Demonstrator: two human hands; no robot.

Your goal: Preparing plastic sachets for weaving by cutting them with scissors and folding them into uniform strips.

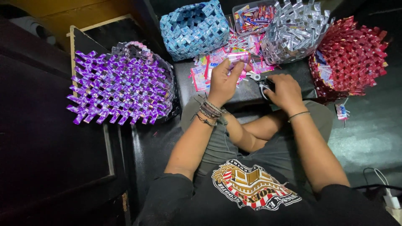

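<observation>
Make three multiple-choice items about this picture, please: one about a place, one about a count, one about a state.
1. Where is the purple woven basket?
A. on the person's left side
B. between the silver and red baskets
C. on the person's lap

2. How many woven baskets are in view?
A. two
B. four
C. six

3. What is the left hand doing?
A. lying flat and empty
B. holding up a pink folded wrapper strip
C. resting inside the blue basket

Answers:
1. A: it stands left of the left arm, apart from the others.
2. B: purple, blue, silver basket and red basket can be counted.
3. B: the fingers close around the strip above the pile of wrappers, while the right hand rests on black-handled scissors.
</observation>
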